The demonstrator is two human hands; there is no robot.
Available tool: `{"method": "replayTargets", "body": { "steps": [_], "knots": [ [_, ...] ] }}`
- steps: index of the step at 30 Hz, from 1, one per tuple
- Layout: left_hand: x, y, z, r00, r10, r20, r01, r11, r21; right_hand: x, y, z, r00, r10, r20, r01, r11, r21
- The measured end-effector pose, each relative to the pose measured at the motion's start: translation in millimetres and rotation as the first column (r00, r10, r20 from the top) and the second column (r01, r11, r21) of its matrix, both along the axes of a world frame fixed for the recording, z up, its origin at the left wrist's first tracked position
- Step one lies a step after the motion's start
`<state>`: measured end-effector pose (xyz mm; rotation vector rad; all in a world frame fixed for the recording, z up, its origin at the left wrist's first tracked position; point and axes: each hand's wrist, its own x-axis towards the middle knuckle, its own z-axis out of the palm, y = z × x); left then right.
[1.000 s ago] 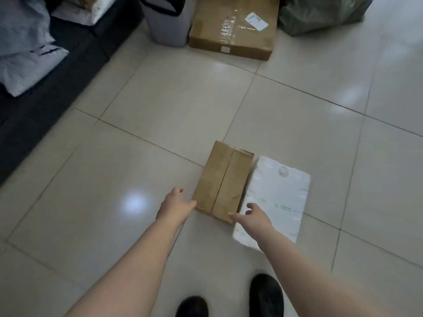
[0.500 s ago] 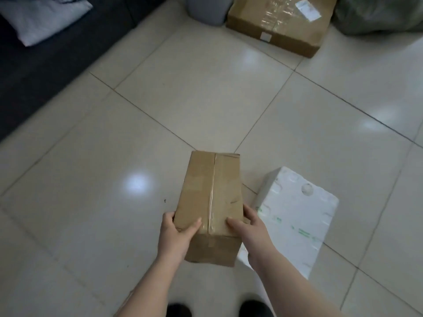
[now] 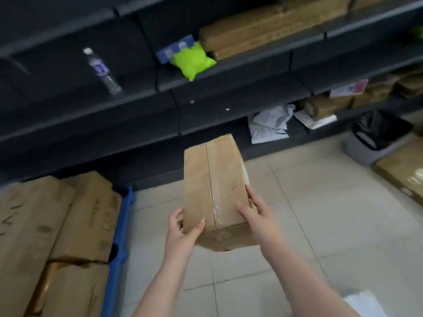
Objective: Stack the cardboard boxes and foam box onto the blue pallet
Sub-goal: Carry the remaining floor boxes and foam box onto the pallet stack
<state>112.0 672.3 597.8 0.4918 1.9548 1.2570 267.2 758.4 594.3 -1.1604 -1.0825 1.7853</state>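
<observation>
A taped brown cardboard box (image 3: 212, 184) is lifted off the floor in the middle of the view. My left hand (image 3: 183, 234) grips its near left corner, thumb on top. My right hand (image 3: 256, 213) holds its near right edge, fingers lying along the side. The blue pallet (image 3: 119, 239) shows its edge at the lower left, and several large cardboard boxes (image 3: 57, 229) lie on it. A corner of the white foam box (image 3: 364, 303) peeks in on the floor at the bottom right.
Dark shelving (image 3: 137, 106) runs across the back with a water bottle (image 3: 103, 72), a green bag (image 3: 192, 59), parcels and white mailers (image 3: 270, 124). A grey bin (image 3: 375, 143) with a black liner and a flat cardboard box (image 3: 402, 172) stand at the right.
Both hands took hold of the box and lifted it from the floor beside the foam box. The view has swung left and up toward the shelving and the pallet.
</observation>
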Motion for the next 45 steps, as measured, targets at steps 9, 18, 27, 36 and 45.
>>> {"method": "replayTargets", "body": {
  "steps": [9,18,27,36,45],
  "knots": [
    [-90,-234,175,0.852,0.523,-0.006,-0.485,0.795,0.363,-143,-160,168,0.893,0.45,-0.024,-0.422,0.853,0.306],
    [-96,-495,209,0.536,0.815,-0.22,-0.75,0.579,0.321,-215,-411,185,0.656,0.755,0.008,-0.728,0.63,0.27],
    [-97,-702,181,0.437,0.886,-0.155,-0.833,0.464,0.302,-239,-617,166,0.536,0.844,0.023,-0.839,0.53,0.128],
    [-144,-785,150,0.406,0.902,-0.146,-0.852,0.432,0.297,-306,-697,151,0.453,0.885,0.105,-0.891,0.443,0.101],
    [-309,-839,137,0.454,0.873,-0.177,-0.84,0.485,0.242,-481,-755,118,0.444,0.878,0.177,-0.896,0.433,0.101]
  ]
}}
